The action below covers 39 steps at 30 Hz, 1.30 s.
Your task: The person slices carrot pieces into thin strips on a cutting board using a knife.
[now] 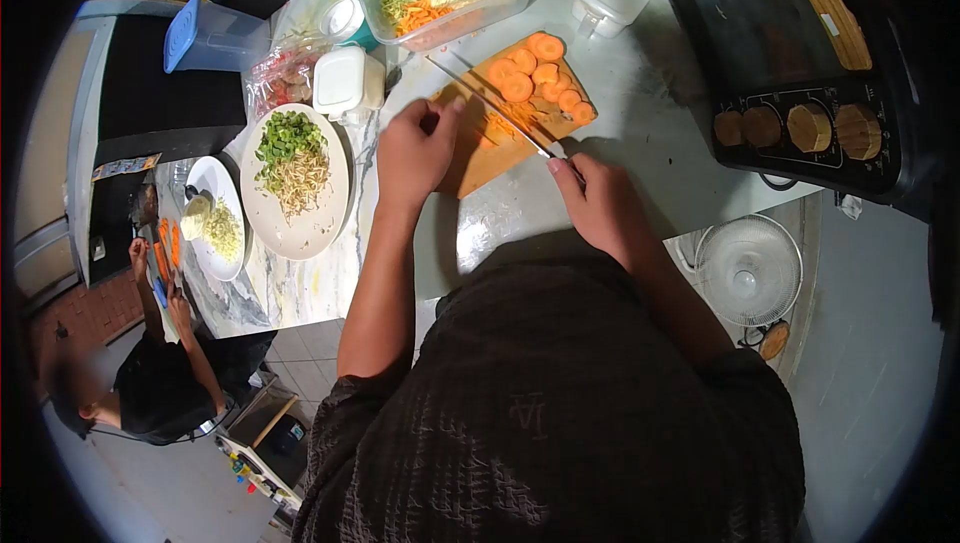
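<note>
My right hand [598, 201] is wrapped round the handle of a knife [497, 108], whose long blade slants up and left across the wooden cutting board [475, 175]. Under and beside the blade lie thin carrot shreds [515, 115]. Several round carrot slices [517, 87] are spread over the far right part of the board. My left hand [415, 153] is at the board's left edge with its fingers curled, close to the blade; whatever is inside its fingers is hidden.
Left of the board are an oval plate [290, 240] of chopped greens and bean sprouts and a white plate [240, 205] of chopped pieces. A vegetable container [455, 33] stands behind, an oven [800, 63] right. A co-worker [165, 383] handles carrots at far left.
</note>
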### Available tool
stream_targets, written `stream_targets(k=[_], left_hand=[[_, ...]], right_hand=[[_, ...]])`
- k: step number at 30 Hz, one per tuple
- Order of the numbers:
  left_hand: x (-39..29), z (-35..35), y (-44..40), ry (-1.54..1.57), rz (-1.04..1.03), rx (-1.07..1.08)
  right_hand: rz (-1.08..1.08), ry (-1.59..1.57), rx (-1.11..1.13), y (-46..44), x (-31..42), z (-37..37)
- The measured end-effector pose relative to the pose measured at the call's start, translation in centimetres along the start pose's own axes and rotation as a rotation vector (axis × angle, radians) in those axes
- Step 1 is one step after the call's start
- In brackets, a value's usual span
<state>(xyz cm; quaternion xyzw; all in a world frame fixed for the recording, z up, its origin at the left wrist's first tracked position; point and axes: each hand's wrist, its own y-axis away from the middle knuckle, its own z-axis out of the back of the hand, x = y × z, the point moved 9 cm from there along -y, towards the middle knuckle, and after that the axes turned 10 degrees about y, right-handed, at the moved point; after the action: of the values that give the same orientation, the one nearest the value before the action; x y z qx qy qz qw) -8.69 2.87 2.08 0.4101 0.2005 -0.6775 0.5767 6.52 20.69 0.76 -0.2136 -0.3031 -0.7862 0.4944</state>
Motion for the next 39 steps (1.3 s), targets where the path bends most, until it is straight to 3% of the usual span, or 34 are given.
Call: stream_targets(k=[1,5,10,16,18,28,39], left_hand=[[1.9,-0.7,0.4,0.063,0.073,0.058],[3.5,-2.9,1.7,0.148,0.040,0.193],[4.5,-4.0,1.4,0.176,0.082,0.198],[4.5,-3.6,2.1,0.141,0.234,0.151],[5.6,-4.8,2.6,0.359,0.420,0.241],[5.6,-5.3,2.7,0.597,0.481,0.256],[5.6,-5.3,2.7,0.574,0.429,0.235]], right_hand=[[-0.045,-0.090,0.051,0.1,-0.4,-0.6],[-0.049,-0.106,0.108,0.2,-0.2,-2.2],[-0.065,-0.103,0.180,0.3,-0.5,-3.6],[-0.056,-0.116,0.185,0.3,-0.3,-3.9],[-0.048,-0.093,0.185,0.3,-0.4,-4.3],[-0.075,-0.033,0.212,0.8,-0.1,-4.9],[-0.070,-0.041,0.224,1.3,-0.2,-5.3]])
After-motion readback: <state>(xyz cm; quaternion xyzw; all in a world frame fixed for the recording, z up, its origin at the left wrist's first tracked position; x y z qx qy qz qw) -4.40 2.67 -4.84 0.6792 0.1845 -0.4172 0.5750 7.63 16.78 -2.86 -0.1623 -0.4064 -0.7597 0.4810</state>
